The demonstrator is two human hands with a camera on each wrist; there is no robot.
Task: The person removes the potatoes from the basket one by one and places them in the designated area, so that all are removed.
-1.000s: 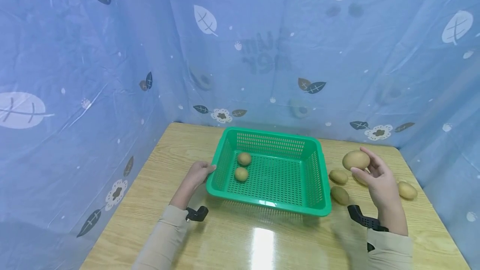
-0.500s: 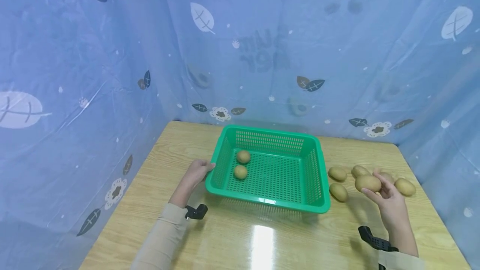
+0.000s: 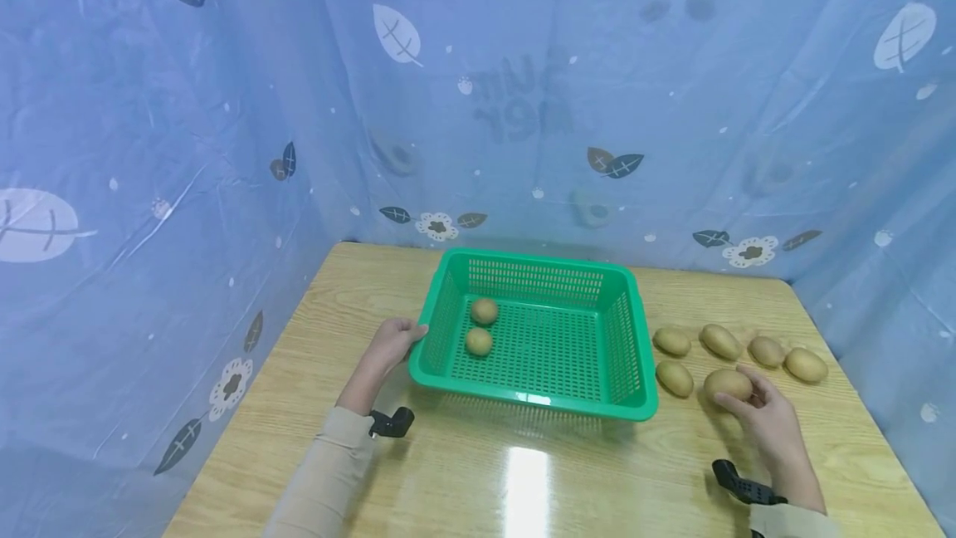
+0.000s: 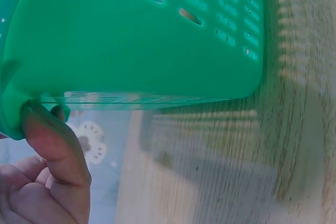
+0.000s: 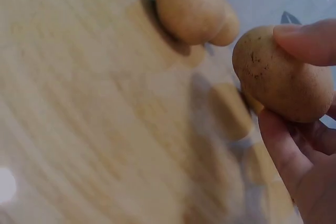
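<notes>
A green plastic basket (image 3: pixel 523 407) with slotted sides stands mid-table, with two potatoes (image 3: pixel 479 342) at its left end. My left hand (image 3: pixel 390 345) pinches the basket's left rim; the left wrist view shows fingers curled at the rim's edge. At the right, my right hand (image 3: pixel 769 418) holds a potato (image 3: pixel 726 386) between thumb and fingers, low near the table; I cannot tell whether it touches the wood. In the right wrist view that held potato (image 5: pixel 281 77) has dark specks. Several other potatoes (image 3: pixel 720 341) lie close behind and beside it.
The wooden table (image 3: pixel 246 471) carries everything, with a bright light reflection near its front. A blue patterned curtain (image 3: pixel 478 90) hangs behind and along both sides. Black camera mounts sit on both wrists.
My right hand has carried the potato down and slightly right, from above the others to low in front of them. My left hand stays on the basket rim.
</notes>
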